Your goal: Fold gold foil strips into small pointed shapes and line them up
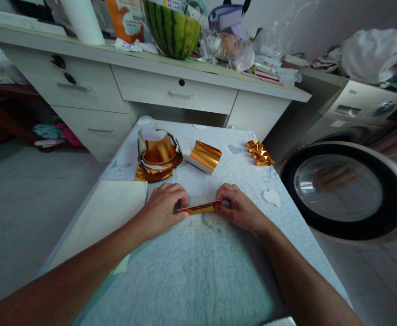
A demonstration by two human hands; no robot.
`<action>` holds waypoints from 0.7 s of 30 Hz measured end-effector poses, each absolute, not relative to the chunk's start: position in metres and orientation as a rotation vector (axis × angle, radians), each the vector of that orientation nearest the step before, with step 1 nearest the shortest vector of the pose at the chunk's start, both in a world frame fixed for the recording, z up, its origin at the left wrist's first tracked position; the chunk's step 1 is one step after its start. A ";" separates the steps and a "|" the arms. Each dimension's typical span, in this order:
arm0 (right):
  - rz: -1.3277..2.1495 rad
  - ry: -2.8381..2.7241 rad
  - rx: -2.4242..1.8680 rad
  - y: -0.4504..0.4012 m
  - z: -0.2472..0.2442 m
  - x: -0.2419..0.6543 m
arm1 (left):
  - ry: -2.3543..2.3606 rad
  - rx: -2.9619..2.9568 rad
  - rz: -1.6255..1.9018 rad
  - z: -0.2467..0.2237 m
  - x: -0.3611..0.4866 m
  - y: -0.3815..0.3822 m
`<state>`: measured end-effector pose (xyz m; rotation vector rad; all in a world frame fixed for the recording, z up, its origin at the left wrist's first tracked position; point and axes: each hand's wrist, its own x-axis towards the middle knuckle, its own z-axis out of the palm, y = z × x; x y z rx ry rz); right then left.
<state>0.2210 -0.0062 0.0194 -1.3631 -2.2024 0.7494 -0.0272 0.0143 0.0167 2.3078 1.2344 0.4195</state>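
Between my two hands is a strip of gold foil paper, its pale back side partly showing. My left hand pinches the strip's left end between thumb and fingers. At the right end, my right hand grips it the same way. Just beyond lies a curled sheet of gold foil paper. A bundle of curved gold sheets rests at the far left of the table. Several folded gold paper pieces sit in a row near the right edge.
A pale sheet lies along the left side of the cloth-covered table. Behind stands a white desk bearing a cut watermelon and plastic bags. To the right, a washing machine's round door hangs open beside the table.
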 end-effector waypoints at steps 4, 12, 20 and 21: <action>0.793 -2.066 -1.237 -0.006 0.021 0.221 | 1.241 2.114 0.558 0.020 -0.027 0.013; 1.103 -1.715 -1.211 -0.006 0.020 0.216 | 1.115 1.703 0.877 0.021 -0.026 0.011; 1.441 -1.388 -1.115 -0.007 0.014 0.211 | 1.181 1.675 1.032 0.012 -0.022 0.011; 1.444 -1.354 -1.113 -0.007 0.012 0.209 | 1.246 1.742 1.134 0.011 -0.022 0.011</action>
